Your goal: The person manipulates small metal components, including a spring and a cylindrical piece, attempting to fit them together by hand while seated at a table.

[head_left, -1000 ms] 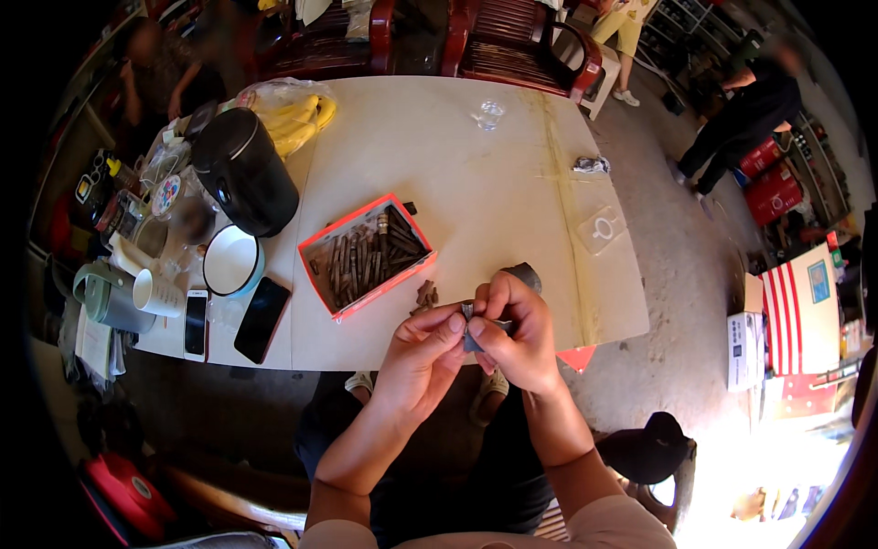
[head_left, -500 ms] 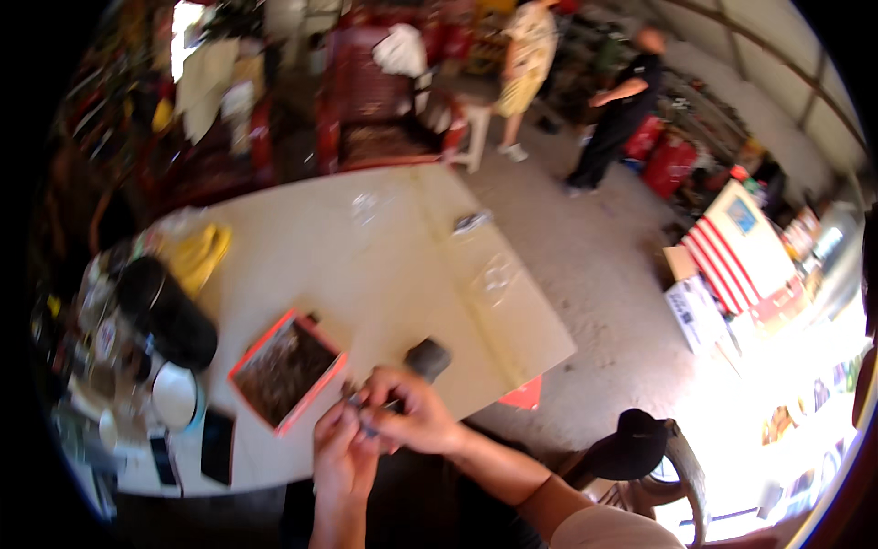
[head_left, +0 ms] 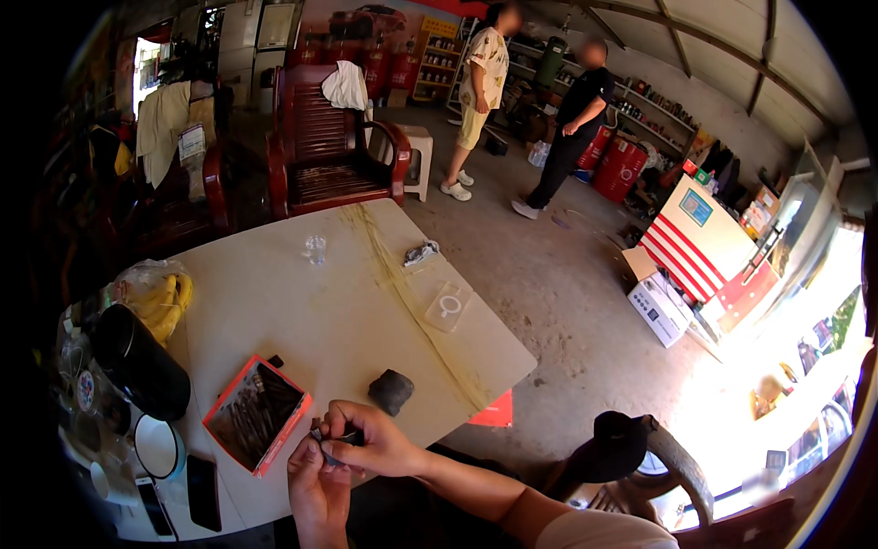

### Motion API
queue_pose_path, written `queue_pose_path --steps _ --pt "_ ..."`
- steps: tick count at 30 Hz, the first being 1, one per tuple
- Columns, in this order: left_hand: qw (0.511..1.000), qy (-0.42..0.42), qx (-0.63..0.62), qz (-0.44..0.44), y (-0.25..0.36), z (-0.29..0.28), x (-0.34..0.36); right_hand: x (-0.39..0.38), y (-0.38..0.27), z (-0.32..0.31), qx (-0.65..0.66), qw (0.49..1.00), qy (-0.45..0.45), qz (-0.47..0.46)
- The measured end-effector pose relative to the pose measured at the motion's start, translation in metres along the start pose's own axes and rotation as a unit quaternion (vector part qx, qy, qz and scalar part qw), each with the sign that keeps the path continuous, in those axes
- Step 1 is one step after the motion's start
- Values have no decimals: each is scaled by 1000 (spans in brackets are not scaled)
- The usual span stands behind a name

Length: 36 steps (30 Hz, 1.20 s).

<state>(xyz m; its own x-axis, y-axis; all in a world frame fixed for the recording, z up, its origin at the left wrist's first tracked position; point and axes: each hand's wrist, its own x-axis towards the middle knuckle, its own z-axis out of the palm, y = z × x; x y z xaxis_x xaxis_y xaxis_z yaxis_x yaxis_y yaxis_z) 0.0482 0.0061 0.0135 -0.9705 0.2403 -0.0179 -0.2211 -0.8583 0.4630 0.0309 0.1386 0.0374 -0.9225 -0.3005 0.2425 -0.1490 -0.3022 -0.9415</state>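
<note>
Low in the view, my left hand (head_left: 315,485) and my right hand (head_left: 375,446) meet at the near edge of the pale table (head_left: 256,311), fingers pinched on a small dark grey piece (head_left: 347,439), partly hidden by them. Just left of them lies an open red-rimmed box (head_left: 258,416) full of dark, slender pieces. A crumpled dark grey lump (head_left: 390,392) rests above my right hand.
Bananas (head_left: 165,306), a black canister (head_left: 142,361), bowl (head_left: 157,446) and phones (head_left: 203,492) crowd the table's left. Wooden chairs (head_left: 334,178) line its far side; two people (head_left: 480,78) (head_left: 576,119) stand beyond. A cap (head_left: 613,448) sits on a chair at right.
My view has swung up and to the right, bringing the room and both standing people fully in. My hands remain pinched together on the small piece.
</note>
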Motion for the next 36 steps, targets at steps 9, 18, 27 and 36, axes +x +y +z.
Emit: queue_pose_path --steps 9,18,27,36 --pt "1000 0 -15 4 -3 -1 1 0 10 -2 -7 1000 5 -9" --pt "1000 -22 3 -2 2 -5 -1 1 7 0 5 1000 -2 23" --pt "1000 -5 14 11 5 -1 -3 0 1 4 -14 1000 0 9" --pt "997 15 71 8 4 3 -2 1 -1 4 2 1000 3 30"
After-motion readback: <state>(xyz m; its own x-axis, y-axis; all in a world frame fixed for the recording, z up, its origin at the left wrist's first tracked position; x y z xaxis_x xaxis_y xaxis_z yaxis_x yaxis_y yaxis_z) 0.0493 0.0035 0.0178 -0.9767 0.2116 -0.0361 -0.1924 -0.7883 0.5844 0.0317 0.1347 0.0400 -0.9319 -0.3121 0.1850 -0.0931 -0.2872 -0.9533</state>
